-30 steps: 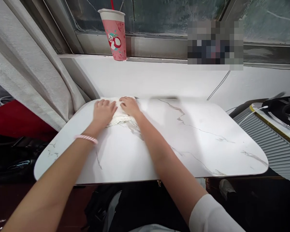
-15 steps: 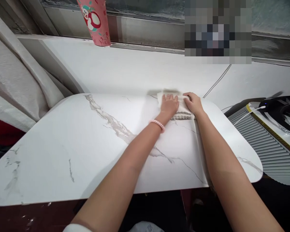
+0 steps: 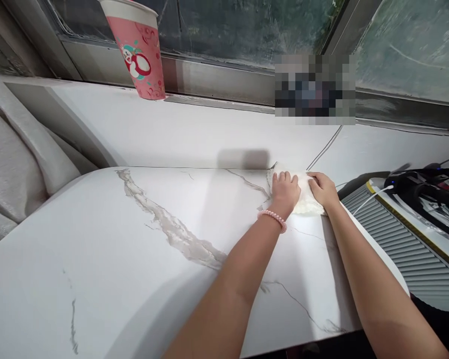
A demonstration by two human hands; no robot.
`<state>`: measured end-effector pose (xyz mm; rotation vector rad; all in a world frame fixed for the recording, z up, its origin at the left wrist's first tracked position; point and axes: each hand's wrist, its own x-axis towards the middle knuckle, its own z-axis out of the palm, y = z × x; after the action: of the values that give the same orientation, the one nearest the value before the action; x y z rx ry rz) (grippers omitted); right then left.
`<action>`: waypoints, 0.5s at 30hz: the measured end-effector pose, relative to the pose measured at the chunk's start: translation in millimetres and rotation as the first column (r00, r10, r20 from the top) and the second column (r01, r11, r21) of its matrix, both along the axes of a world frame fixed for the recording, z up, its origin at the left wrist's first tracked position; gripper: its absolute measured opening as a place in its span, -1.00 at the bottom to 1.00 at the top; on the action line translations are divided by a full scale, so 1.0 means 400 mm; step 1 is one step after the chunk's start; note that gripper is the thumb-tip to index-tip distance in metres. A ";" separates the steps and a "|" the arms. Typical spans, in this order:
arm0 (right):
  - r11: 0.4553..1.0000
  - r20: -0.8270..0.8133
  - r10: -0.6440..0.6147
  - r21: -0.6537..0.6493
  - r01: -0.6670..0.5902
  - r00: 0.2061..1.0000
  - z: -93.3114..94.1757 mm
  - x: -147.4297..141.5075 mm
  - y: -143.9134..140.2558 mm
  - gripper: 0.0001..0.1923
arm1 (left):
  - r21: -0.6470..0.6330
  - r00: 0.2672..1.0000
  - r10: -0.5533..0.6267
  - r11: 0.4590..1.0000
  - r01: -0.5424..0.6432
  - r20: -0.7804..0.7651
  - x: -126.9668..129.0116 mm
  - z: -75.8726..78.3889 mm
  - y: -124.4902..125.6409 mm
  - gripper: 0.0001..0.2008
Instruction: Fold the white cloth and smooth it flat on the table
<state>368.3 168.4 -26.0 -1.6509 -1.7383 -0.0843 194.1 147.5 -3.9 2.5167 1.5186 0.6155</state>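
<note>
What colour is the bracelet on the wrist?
Pink; the bracelet sits on the left wrist, clearest in the head view.

glossy marble-look table; soft white cloth, possibly paper.

Head cam, fwd-down, close over table

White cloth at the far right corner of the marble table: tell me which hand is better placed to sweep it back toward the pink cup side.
Left, probably. The left hand lies flat on the white cloth on its inner side, nearer the bare marble table. The right hand presses the cloth's outer edge by the corner.
</note>
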 end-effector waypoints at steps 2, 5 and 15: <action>1.000 0.013 -0.027 0.009 0.027 1.000 -0.003 -0.034 -0.001 -0.65 | -0.011 1.000 -0.010 1.000 0.010 -0.026 -0.035 0.003 0.008 -0.53; 0.998 0.024 -0.060 0.012 0.059 0.998 0.000 -0.115 -0.001 -0.65 | -0.024 0.996 -0.017 1.000 0.015 -0.089 -0.114 0.013 0.027 -0.53; 0.988 0.143 0.098 -0.134 -0.079 0.985 0.039 -0.679 0.010 -0.69 | 0.119 0.977 0.097 0.990 -0.075 -0.189 -0.703 0.020 0.014 -0.53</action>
<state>96.7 172.5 -10.4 -1.6926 -1.9637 -0.0566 -87.1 153.2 3.9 2.6748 1.7123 0.4910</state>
